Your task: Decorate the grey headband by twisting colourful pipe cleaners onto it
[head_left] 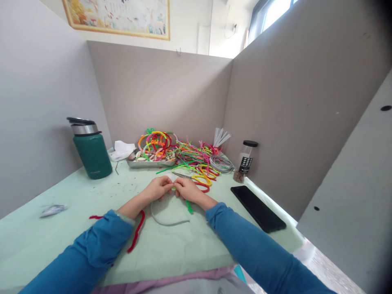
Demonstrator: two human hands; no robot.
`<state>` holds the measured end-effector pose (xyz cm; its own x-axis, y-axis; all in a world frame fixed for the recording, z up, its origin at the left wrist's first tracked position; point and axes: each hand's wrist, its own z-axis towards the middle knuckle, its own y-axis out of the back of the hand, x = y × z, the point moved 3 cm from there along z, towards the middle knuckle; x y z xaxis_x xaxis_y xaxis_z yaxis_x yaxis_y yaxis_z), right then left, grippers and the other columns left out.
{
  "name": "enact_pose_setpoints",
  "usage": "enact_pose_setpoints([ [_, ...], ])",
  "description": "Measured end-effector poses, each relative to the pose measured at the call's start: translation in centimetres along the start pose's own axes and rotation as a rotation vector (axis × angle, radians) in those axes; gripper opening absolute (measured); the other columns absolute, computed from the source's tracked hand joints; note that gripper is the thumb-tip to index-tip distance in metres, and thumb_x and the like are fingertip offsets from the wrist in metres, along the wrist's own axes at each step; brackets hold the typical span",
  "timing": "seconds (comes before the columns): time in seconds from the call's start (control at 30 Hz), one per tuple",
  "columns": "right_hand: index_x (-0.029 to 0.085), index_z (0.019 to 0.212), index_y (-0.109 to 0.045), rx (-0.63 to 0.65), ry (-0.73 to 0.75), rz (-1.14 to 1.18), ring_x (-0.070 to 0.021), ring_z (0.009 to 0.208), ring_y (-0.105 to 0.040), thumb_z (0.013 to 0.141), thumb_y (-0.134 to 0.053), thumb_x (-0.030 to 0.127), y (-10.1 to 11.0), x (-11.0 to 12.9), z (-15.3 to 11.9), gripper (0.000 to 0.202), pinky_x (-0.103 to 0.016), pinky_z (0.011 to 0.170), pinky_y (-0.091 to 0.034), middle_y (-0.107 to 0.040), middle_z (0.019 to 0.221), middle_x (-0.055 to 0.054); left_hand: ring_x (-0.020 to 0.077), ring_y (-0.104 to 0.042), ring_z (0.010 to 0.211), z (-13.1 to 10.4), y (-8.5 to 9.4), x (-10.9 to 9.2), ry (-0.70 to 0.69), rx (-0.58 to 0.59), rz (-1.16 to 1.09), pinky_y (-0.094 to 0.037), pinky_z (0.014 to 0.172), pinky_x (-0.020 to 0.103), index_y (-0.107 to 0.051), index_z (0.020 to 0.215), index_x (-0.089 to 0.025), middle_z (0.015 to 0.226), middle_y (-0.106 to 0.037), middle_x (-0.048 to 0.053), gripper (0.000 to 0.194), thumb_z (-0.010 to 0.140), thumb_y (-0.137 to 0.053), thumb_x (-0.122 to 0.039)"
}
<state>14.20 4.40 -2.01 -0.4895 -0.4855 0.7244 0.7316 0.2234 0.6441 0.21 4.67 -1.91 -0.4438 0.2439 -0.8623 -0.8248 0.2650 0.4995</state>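
Note:
My left hand (pixel 159 188) and my right hand (pixel 187 189) meet above the middle of the table, thumbs and fingers pinched together. A green pipe cleaner (pixel 189 207) hangs out below my right hand, and a bit of lighter green shows between the fingertips. From under my left hand a thin grey wire (pixel 167 223) curves down and to the right over the cloth. Exactly how wire and pipe cleaner meet is hidden by the fingers. Beside my left forearm lies a red pipe cleaner (pixel 136 233), partly covered by the arm.
Scissors (pixel 200 179) lie just beyond my right hand, before a heap of pipe cleaners (pixel 192 154) and coiled wire (pixel 222 164). A metal tray (pixel 151 164) holds colourful rings. A green bottle (pixel 92 155) stands left; a jar (pixel 245 161) and phone (pixel 257 208) are right. Partitions surround the table.

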Motion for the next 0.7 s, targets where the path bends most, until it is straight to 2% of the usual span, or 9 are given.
enact_pose_setpoints([
  [0.43, 0.016, 0.08, -0.057, -0.022, 0.001, 0.0, -0.0043, 0.041, -0.047, 0.085, -0.038, 0.024, -0.05, -0.12, -0.02, 0.021, -0.016, 0.043, -0.033, -0.061, 0.064, 0.001, 0.0048, -0.038, 0.03, -0.07, 0.06, -0.07, 0.008, 0.006, 0.024, -0.027, 0.032, 0.018, -0.048, 0.074, -0.017, 0.057, -0.056, -0.004, 0.029, 0.071, -0.051, -0.046],
  [0.7, 0.015, 0.079, -0.057, -0.021, 0.009, -0.016, -0.0042, 0.041, -0.047, 0.085, -0.039, 0.024, 0.06, 0.0, -0.07, 0.021, -0.015, 0.044, -0.034, -0.061, 0.063, 0.001, 0.0048, -0.039, 0.031, 0.08, 0.12, 0.1, 0.022, 0.008, 0.046, -0.027, 0.033, 0.019, -0.05, 0.073, -0.016, 0.057, -0.058, -0.003, 0.035, 0.069, -0.051, -0.051],
])
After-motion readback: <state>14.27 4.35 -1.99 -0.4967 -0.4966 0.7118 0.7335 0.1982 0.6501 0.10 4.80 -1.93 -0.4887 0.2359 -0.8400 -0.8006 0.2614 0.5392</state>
